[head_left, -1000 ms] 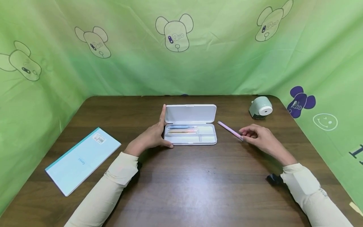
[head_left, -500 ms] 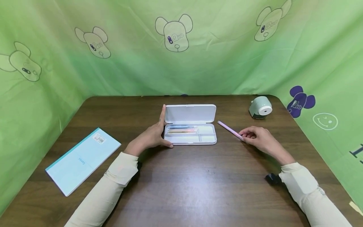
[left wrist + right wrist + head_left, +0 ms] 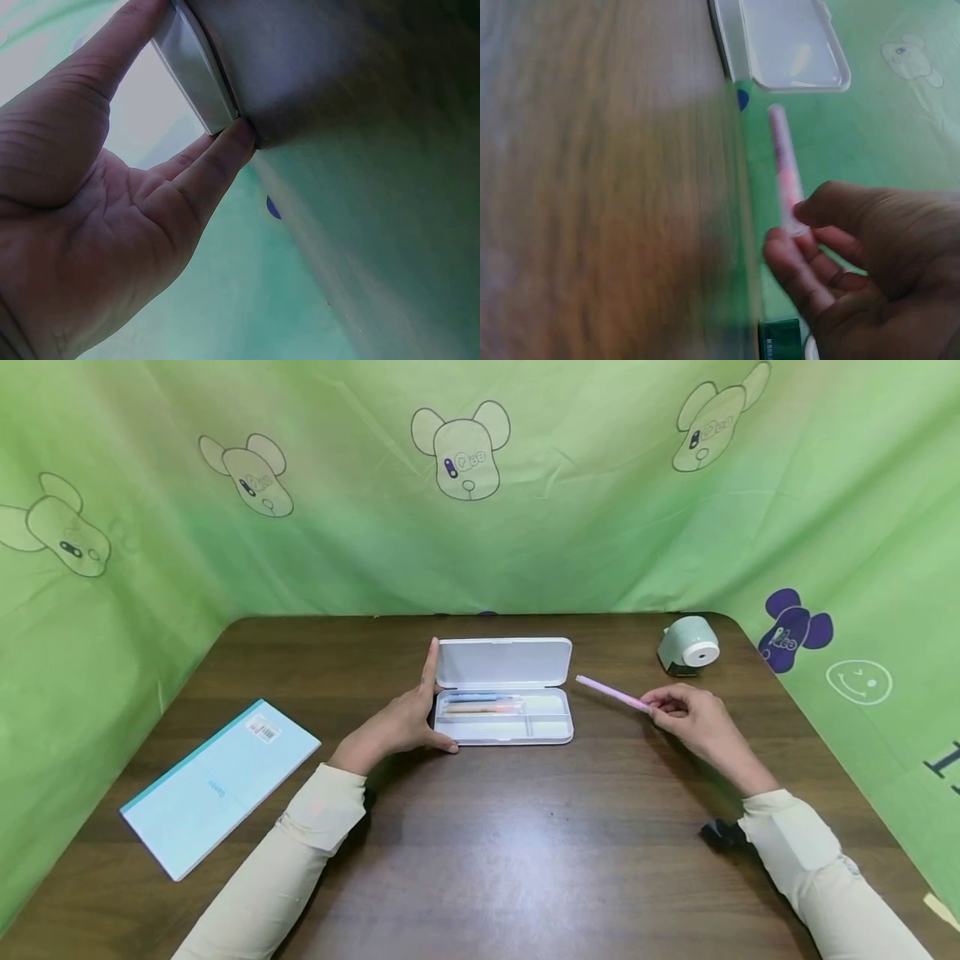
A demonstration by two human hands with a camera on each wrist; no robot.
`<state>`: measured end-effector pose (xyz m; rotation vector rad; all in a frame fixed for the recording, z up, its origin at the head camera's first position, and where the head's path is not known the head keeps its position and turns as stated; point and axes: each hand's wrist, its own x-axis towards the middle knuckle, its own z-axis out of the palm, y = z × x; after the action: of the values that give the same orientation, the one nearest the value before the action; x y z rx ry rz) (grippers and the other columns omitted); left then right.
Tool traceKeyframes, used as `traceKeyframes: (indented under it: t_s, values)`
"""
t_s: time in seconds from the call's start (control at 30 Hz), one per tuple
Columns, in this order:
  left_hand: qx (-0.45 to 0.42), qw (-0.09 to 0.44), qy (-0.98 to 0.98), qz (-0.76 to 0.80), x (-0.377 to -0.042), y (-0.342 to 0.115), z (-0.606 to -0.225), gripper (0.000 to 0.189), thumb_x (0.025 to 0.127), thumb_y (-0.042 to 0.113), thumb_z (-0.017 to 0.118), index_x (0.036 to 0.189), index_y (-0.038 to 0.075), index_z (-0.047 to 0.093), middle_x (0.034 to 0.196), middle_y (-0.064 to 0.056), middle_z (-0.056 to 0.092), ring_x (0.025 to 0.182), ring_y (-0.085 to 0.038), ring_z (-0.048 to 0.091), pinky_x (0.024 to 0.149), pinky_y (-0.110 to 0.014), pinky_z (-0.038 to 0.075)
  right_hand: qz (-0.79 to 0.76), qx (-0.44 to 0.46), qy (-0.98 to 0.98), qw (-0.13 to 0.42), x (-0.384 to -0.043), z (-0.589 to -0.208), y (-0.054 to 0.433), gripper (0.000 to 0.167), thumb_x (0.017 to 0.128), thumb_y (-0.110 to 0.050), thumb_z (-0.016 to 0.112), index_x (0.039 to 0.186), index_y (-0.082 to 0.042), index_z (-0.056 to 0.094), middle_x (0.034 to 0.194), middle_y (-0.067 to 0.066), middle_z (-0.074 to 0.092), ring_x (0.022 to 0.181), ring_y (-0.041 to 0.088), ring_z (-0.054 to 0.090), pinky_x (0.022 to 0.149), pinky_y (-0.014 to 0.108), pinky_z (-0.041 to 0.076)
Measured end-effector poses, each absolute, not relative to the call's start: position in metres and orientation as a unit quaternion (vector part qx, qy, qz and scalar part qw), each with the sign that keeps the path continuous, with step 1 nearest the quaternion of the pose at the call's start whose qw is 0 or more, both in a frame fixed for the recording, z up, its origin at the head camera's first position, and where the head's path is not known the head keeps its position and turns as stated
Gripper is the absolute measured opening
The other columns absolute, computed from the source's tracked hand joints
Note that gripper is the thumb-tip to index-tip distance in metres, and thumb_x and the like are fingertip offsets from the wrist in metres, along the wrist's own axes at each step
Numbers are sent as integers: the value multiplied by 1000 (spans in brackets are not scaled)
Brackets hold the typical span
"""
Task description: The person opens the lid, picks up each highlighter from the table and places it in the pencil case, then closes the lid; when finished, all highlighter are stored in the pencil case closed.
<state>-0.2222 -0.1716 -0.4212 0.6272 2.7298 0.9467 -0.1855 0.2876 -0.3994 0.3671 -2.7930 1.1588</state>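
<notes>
A white pencil case point(image 3: 551, 702) lies at the middle of the table with its lid point(image 3: 504, 662) raised. Several slim pens point(image 3: 480, 702), blue and pinkish, lie in its upper left compartment. My left hand point(image 3: 401, 720) holds the case by its left end, thumb at the front edge and fingers up along the back; the left wrist view shows the case end point(image 3: 196, 79) between them. To the right of the case, my right hand point(image 3: 696, 720) pinches a pink pen point(image 3: 611, 692) by its near end between thumb and fingers. Its far end point(image 3: 777, 112) points toward the case.
A pale green pencil sharpener point(image 3: 688, 643) stands at the back right, beyond my right hand. On the left lies a light blue notebook point(image 3: 221, 789), set at a slant. Green printed cloth point(image 3: 337, 552) hangs around the wooden table point(image 3: 480, 835).
My right hand has taken hold of the pink pen and moved slightly right, raising the pen's near end and turning it flatter. My left hand stays on the case.
</notes>
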Motion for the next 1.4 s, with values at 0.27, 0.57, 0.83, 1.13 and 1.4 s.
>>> traceKeyframes:
  t_s: [0.27,0.57,0.83,1.13,1.4]
  values:
    - [214,83,915,332,-240,-183,-446,176,56,74,98,163,38,-38,158,-23,54,140,-41,56,117,-59,42,426,169,-883,98,-192,-401,276,17,95,9,74,112,8,77,104,21,72,83,-10,61,73,8,52]
    - [199,95,922,319,-230,-183,-437,172,69,47,104,161,38,-41,162,-24,50,145,-42,52,119,-59,40,445,216,-866,81,-209,-402,242,18,96,9,75,113,6,78,106,18,72,90,-4,63,79,10,52]
    - [211,87,917,327,-227,-179,-437,173,69,45,105,161,38,-42,155,-21,56,138,-39,58,115,-58,43,440,260,-858,52,-222,-401,198,18,97,8,72,114,5,79,109,15,73,94,14,68,83,15,54]
    - [216,108,916,320,-201,-162,-385,164,80,31,101,163,27,-40,163,-33,43,144,-48,51,118,-60,40,440,283,-852,36,-233,-402,159,20,95,13,69,111,6,79,107,15,72,94,20,68,83,18,54]
    - [209,93,921,315,-226,-173,-424,170,72,45,103,161,38,-41,162,-26,49,142,-44,54,118,-58,41,428,299,-853,16,-237,-400,141,18,96,9,72,114,8,77,109,17,72,95,28,70,88,34,59]
